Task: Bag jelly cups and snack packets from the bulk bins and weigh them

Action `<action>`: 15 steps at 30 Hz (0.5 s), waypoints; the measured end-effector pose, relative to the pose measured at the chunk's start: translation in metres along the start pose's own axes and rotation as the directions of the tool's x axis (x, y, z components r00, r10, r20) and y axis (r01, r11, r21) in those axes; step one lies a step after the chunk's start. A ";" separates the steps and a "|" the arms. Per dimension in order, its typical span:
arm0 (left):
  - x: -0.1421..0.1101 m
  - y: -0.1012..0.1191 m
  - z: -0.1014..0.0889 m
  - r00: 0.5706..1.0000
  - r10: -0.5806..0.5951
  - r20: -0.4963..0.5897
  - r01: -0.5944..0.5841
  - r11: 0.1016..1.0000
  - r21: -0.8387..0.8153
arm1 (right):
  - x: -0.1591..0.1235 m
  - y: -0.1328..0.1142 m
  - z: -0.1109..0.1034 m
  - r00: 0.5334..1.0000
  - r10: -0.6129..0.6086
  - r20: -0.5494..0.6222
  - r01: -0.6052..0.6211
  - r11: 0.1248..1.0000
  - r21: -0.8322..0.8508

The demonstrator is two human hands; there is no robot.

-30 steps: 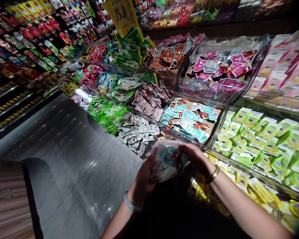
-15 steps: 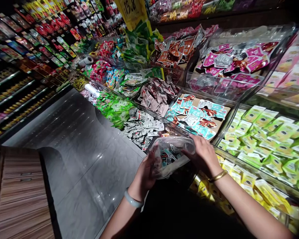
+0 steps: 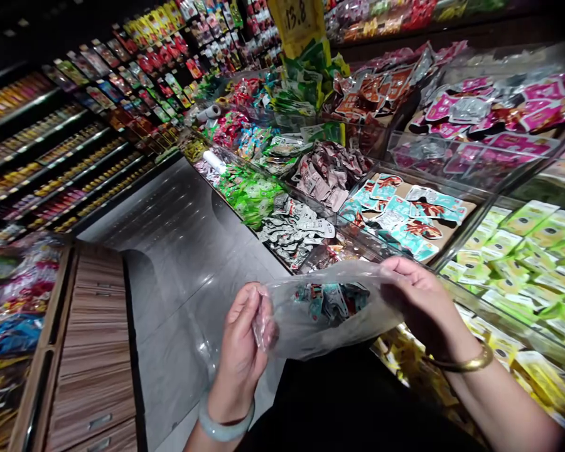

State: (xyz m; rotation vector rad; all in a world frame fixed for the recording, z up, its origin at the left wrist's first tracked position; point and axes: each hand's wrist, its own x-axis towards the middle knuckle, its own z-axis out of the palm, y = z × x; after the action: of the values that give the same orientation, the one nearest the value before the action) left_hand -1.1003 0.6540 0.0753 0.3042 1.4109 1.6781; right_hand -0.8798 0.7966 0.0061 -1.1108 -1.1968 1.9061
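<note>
I hold a clear plastic bag (image 3: 306,329) stretched sideways between both hands, with several small teal and red snack packets (image 3: 332,300) inside it. My left hand (image 3: 241,345) pinches the bag's left end, fingers closed; a pale jade bangle sits on that wrist. My right hand (image 3: 421,301) grips the bag's right end, fingers curled over it; a gold bangle circles that wrist. The bag hangs just in front of the snack counter's edge.
Clear bins hold loose snacks: teal and red packets (image 3: 405,216), grey-white packets (image 3: 294,232), green packets (image 3: 252,191), yellow-green packets (image 3: 522,242), pink packets (image 3: 489,107). A yellow price sign (image 3: 297,19) stands behind. A grey tiled aisle (image 3: 169,251) runs left; a wooden drawer unit (image 3: 96,351) stands at lower left.
The hands moved apart and pulled the bag out sideways, away from the bins. The view swung left, bringing the wooden drawer unit and more snack shelves into sight.
</note>
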 end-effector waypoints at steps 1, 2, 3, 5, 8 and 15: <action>-0.007 0.002 -0.008 0.999 0.045 -0.022 -0.044 0.999 0.023 | -0.008 -0.002 0.007 1.000 -0.005 0.016 0.005 1.000 0.000; -0.014 0.004 -0.018 0.995 0.090 -0.047 -0.088 0.995 0.049 | -0.016 -0.003 0.014 0.999 -0.020 0.034 0.020 1.000 0.004; -0.021 0.005 -0.028 0.988 0.134 -0.072 -0.128 0.989 0.074 | -0.024 -0.002 0.021 0.998 -0.039 0.050 0.039 0.999 0.006; -0.036 0.006 -0.051 0.972 0.202 -0.121 -0.189 0.976 0.112 | -0.040 0.006 0.037 0.993 -0.081 0.080 0.082 0.997 -0.013; -0.063 0.002 -0.093 0.963 0.204 -0.174 -0.182 0.974 0.136 | -0.069 0.029 0.060 0.979 -0.160 0.123 0.177 0.973 -0.145; -0.160 -0.053 -0.201 0.983 -0.082 -0.167 0.083 0.997 0.001 | -0.167 0.135 0.110 0.958 -0.164 0.234 0.250 0.879 -0.406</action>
State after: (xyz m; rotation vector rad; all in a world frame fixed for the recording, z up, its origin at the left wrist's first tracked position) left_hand -1.1206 0.3989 0.0194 0.1097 1.5319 1.6610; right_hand -0.9107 0.5612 -0.0369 -0.9749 -1.8390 1.6507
